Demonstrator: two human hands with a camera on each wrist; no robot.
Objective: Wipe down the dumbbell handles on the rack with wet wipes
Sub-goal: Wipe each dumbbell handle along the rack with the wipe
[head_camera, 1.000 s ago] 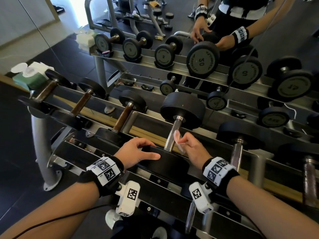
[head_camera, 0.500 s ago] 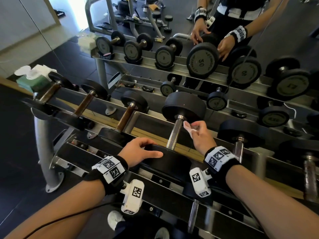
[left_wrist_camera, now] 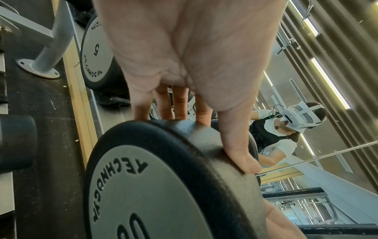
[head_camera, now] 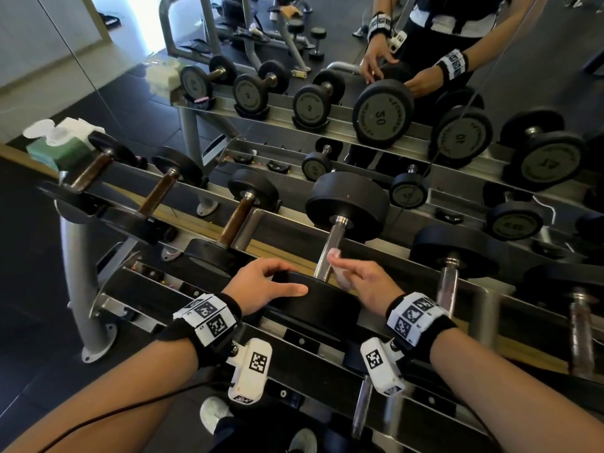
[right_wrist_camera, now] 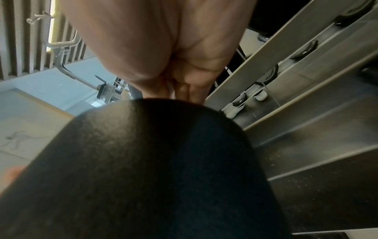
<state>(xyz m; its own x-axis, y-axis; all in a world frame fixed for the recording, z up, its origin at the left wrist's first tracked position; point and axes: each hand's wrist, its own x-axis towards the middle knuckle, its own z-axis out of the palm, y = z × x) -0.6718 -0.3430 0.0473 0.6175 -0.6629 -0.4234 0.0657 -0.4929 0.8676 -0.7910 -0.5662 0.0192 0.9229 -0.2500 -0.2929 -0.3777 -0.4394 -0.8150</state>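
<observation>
Head view only: your right hand (head_camera: 366, 284) pinches wet wipe (head_camera: 340, 280) against handle (head_camera: 331, 245) (right wrist view blocked). Left hand (head_camera: 261, 282) fingers curl over dumbbell head (head_camera: 322, 307).

Hidden: wipe (head_camera: 341, 278) mostly, inside right hand (head_camera: 367, 284); handle (head_camera: 330, 245) base, behind near weight (head_camera: 322, 304). Blurred: dumbbells (head_camera: 581, 333) right of that weight.

Steel rack (head_camera: 76, 266) in front of me, slanted tiers, grey post with a bolted foot plate (head_camera: 94, 349) on the dark floor (head_camera: 32, 322). Top tier, left to right: green wet wipes pack (head_camera: 57, 147) at the far end, three brown-handled dumbbells (head_camera: 158, 194), one big black dumbbell (head_camera: 348, 204) with a chrome handle, and two more chrome-handled dumbbells (head_camera: 452, 253), which are blurred. Each lies across the tier, one head on the front rail, one on the back. On the lower tier one lower dumbbell (head_camera: 361, 407) shows its chrome handle.
</observation>
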